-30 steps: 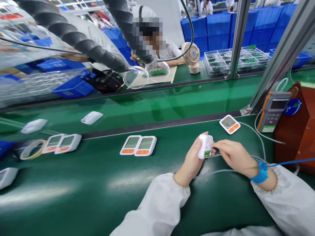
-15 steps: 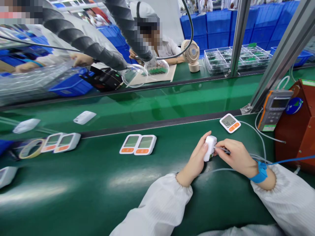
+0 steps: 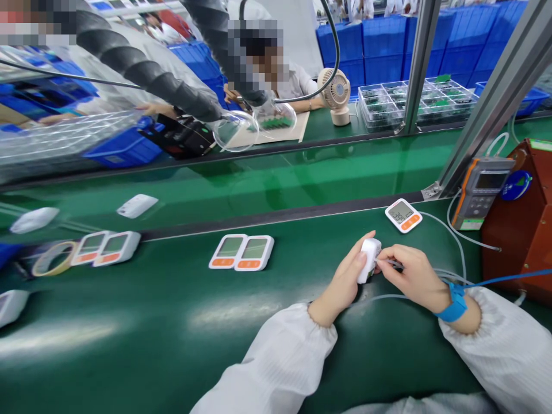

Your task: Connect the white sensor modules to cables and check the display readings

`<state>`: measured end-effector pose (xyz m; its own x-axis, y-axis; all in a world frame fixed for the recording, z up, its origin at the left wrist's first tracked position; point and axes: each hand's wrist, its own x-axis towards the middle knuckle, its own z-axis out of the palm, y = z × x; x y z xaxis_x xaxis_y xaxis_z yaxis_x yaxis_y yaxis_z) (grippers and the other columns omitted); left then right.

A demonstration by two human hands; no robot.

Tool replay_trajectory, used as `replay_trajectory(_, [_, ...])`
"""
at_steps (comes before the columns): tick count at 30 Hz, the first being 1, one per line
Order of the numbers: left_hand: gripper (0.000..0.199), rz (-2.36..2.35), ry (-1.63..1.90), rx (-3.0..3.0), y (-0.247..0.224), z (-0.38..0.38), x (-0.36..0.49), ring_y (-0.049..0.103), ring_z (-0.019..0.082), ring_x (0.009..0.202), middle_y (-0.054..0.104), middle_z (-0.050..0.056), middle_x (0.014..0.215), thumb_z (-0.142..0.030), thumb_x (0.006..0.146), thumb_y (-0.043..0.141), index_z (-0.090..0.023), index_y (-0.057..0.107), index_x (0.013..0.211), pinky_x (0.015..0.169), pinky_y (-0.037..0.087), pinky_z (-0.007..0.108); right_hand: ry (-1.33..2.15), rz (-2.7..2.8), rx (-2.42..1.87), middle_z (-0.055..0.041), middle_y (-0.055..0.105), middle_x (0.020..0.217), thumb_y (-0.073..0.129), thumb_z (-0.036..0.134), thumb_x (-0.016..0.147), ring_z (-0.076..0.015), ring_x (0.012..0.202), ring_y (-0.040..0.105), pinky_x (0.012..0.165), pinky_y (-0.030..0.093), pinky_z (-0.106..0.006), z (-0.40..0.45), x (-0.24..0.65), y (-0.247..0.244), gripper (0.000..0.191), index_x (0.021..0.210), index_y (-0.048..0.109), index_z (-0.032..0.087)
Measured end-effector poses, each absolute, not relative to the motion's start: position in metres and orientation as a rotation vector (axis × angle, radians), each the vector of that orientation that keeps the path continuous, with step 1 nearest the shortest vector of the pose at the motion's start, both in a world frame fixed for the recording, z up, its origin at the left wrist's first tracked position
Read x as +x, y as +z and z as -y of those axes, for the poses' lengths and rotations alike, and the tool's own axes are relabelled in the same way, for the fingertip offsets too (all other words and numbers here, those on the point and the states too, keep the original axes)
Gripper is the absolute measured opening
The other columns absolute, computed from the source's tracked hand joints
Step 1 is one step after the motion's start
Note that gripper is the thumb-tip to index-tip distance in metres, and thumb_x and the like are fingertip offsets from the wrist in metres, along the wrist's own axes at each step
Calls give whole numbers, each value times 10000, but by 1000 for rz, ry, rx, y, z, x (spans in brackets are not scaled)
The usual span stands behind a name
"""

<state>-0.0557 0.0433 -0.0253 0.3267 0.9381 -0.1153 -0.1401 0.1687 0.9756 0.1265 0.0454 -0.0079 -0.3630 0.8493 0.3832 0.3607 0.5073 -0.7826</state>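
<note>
Held on edge in my left hand (image 3: 345, 275) is a white monitor (image 3: 368, 261), of the same kind as the small display units on the bench. My left fingers are closed around its casing. My right hand (image 3: 411, 273) pinches the end of a thin grey tube (image 3: 390, 263) against the monitor's side; the exact contact point is hidden by the fingers. A blue wrist strap (image 3: 454, 303) with a blue cord is on my right wrist. Just beyond my hands lies another monitor (image 3: 403, 215), its display showing digits and a grey tube running from its side.
Two monitors (image 3: 241, 253) lie side by side mid-bench. Farther left are two more (image 3: 106, 248) beside a tape roll (image 3: 55, 259). A handheld meter (image 3: 482, 192) leans against a brown box (image 3: 517, 230) at right. Behind the bench runs a green conveyor (image 3: 267, 178); a co-worker (image 3: 297, 86) sits beyond.
White units on the conveyor have shifted left. Digits on the lit display look different. My hands keep nearly the same position, with the monitor and tube still held.
</note>
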Motion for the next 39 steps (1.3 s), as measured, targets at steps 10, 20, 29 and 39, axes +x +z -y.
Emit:
replay_trajectory(10, [710,-973,885,1228,-22,-42,-56,535,235,1127,558,93,1335,-664,957,420,-216,397,1508,981,410,344,715,1917,-1028,18,620,779,533,148,953,-106,677,558,660,407,-227,-43,123,-11,135,864,629,179])
replay_trajectory(20, [678,-986,870,1271,-17,-42,-55,546,240,1107,571,87,1318,-650,973,389,-233,392,1509,961,420,352,708,1926,-1073,-5,639,780,522,194,966,-128,674,577,647,440,-251,-43,123,-10,163,856,643,181])
replay_trajectory(29, [682,-1013,848,1321,-15,-42,-55,542,247,1118,568,90,1320,-652,978,369,-228,384,1511,973,414,356,702,1916,-1045,11,627,776,531,172,958,-113,666,561,648,423,-237,-43,124,-10,144,854,631,179])
replay_trajectory(39, [683,-1023,841,1386,-13,-41,-55,535,250,1147,563,96,1338,-638,988,347,-211,367,1522,987,407,349,693,1927,-1069,-3,632,765,515,188,958,-124,654,563,649,440,-242,-43,123,-10,162,853,638,180])
